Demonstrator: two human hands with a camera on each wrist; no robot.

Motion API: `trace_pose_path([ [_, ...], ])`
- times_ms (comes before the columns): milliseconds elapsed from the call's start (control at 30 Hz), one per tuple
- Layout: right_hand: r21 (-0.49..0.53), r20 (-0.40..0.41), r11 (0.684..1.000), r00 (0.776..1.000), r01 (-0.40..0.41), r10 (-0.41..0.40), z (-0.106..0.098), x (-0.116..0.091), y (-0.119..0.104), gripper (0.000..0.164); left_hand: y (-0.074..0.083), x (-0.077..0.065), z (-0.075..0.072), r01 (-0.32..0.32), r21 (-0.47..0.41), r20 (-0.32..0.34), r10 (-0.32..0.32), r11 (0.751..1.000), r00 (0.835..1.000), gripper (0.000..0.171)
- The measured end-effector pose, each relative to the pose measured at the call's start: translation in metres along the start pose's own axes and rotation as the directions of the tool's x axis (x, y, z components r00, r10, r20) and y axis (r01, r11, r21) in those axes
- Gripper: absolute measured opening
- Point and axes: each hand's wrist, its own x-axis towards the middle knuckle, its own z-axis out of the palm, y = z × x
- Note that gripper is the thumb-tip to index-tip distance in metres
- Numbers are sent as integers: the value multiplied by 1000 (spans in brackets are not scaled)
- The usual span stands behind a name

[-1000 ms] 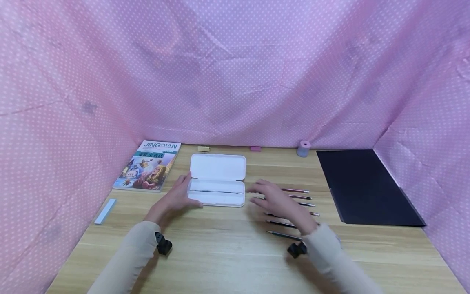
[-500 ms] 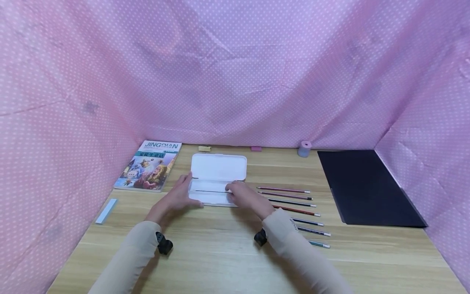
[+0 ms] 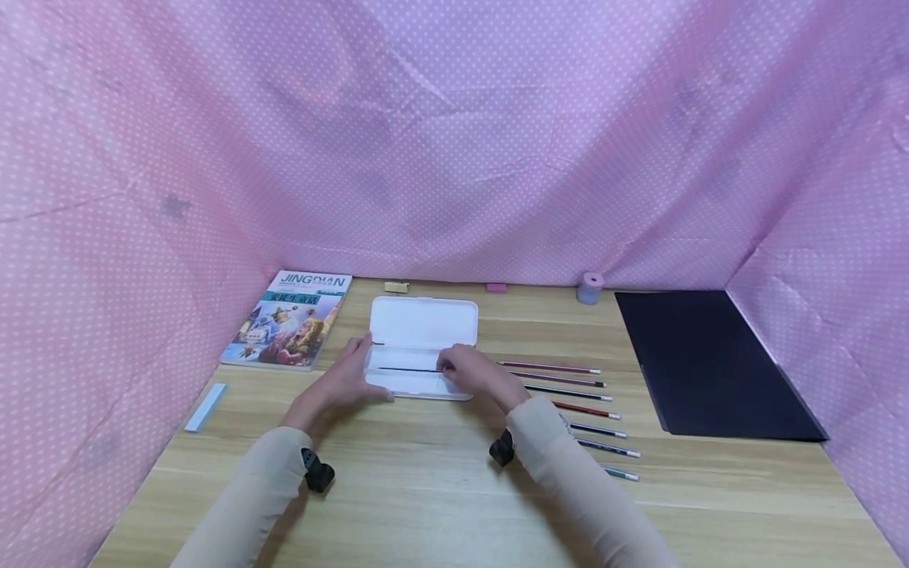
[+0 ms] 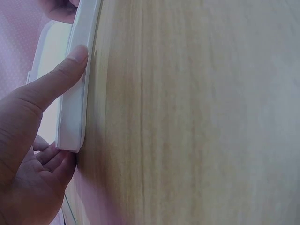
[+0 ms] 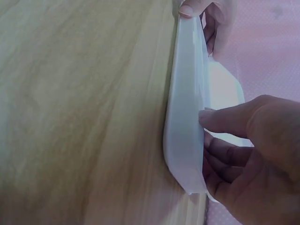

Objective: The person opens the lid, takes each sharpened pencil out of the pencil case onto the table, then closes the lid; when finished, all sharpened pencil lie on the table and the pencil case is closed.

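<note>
An open white pencil case [image 3: 424, 322] lies on the wooden table, its lid folded back. My left hand [image 3: 344, 377] grips its left end; in the left wrist view the thumb lies across the front wall and the fingers reach round the end. My right hand [image 3: 476, 372] is over the right part of the tray, fingers bent down inside. In the right wrist view the thumb meets the front rim and the case wall hides the fingertips, so what they hold cannot be seen. A thin dark line [image 3: 408, 369] runs lengthwise inside the case up to these fingers.
Several pencils [image 3: 568, 390] lie in a row on the right, partly under my right sleeve. A black folder [image 3: 710, 363] lies beyond them. Along the back are a yellow block [image 3: 396, 287], a pink block [image 3: 496, 288] and a small cylinder [image 3: 589, 289]. A magazine [image 3: 287, 319] and pale blue strip [image 3: 206, 408] lie left.
My right hand has moved left from beside the pencils into the pencil case, then shifted only slightly there. The pencils under it came back into view. My left hand has stayed on the case.
</note>
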Motion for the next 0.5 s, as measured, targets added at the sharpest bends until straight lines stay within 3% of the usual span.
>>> trace_pose_path([
  [267, 84, -92, 996, 996, 26, -18, -3, -7, 3, 13, 1, -1, 0, 12, 5, -2, -12, 1000, 1000, 135],
  [500, 140, -197, 986, 978, 89, -61, -18, -40, 12, 11, 3, -2, 0, 9, 17, -14, -8, 1000, 1000, 134],
])
